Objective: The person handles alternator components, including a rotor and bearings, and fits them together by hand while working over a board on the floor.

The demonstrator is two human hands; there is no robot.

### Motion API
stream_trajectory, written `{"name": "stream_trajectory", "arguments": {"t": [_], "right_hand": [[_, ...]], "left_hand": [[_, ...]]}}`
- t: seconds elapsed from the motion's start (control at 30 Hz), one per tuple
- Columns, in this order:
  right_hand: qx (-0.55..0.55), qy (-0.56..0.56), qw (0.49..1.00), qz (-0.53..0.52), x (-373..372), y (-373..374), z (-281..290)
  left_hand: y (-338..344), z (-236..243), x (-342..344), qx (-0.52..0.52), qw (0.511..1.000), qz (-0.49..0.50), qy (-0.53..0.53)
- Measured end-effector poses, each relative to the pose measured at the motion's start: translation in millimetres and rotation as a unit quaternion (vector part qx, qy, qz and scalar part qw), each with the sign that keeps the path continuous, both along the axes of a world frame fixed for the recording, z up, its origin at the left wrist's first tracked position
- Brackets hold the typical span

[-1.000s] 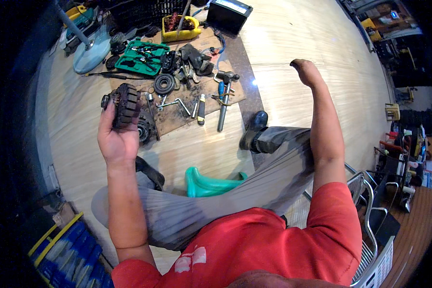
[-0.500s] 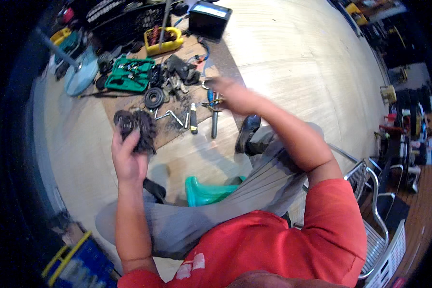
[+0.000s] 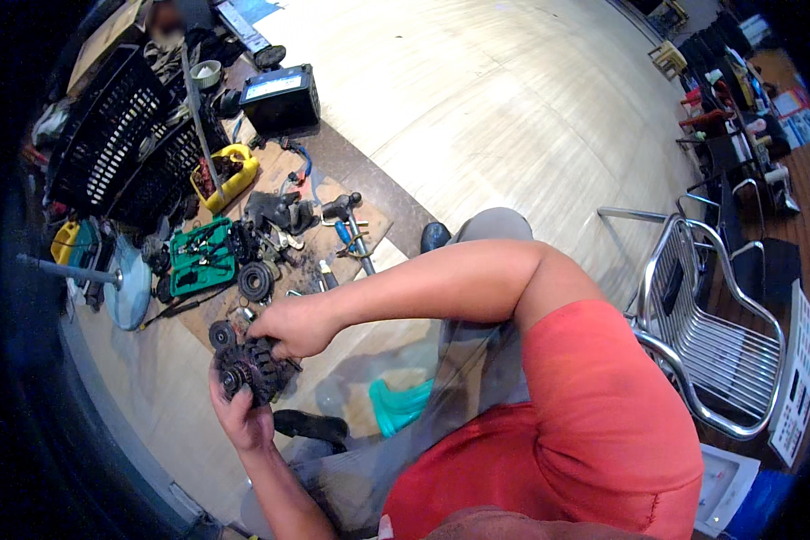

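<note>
My left hand (image 3: 243, 421) is closed around a dark, greasy toothed rotor (image 3: 257, 371), its thumb pressed by the shaft end. My right hand (image 3: 301, 326) reaches across to the upper side of this part, with fingers curled down against it. Whatever those fingers pinch is hidden. Beside the fingertips shows a small round bearing-like piece (image 3: 220, 335). Just beyond lie a dark ring-shaped pulley (image 3: 256, 282) and a screwdriver handle (image 3: 328, 274), partly behind my right forearm. A hammer (image 3: 360, 236) rests farther right, with a blue-handled tool (image 3: 343, 233) against it.
On the brown board (image 3: 310, 175) are a green tool case (image 3: 203, 256), a yellow cut-open container (image 3: 236, 187) and dirty gloves (image 3: 279, 211). Behind stand a black battery (image 3: 281, 101) and a black crate (image 3: 108, 135). A green stool (image 3: 396, 407) is below me; a metal chair (image 3: 711, 333) stands right.
My right hand has come from above the hammer, leftward and nearer, onto the rotor in my left hand. The view has turned, so the board appears farther left and lower.
</note>
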State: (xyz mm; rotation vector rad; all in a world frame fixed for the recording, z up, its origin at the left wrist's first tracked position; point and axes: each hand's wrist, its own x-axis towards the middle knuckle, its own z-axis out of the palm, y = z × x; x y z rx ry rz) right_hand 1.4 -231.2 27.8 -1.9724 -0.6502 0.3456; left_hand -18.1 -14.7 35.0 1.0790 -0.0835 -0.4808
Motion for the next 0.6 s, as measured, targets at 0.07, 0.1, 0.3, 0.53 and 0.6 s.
{"name": "stream_trajectory", "arguments": {"t": [0.07,0.1,0.3,0.53,0.6], "right_hand": [[-0.007,-0.023,1.000,0.000,2,-5,-1],[-0.014,-0.043,0.999,0.002,4,-8,-2],[-0.079,-0.066,0.994,0.034,11,-27,21],[-0.051,-0.135,0.988,0.063,10,-31,29],[-0.100,-0.081,0.990,0.064,5,-31,38]], "left_hand": [[-3,3,2,0.006,1.000,-0.004,0.010],[-5,3,2,0.004,1.000,-0.009,0.001],[-12,5,4,0.044,0.999,0.002,-0.032],[-8,-2,10,0.057,0.995,0.074,-0.024],[-4,-8,14,0.033,0.994,0.105,-0.019]]}}
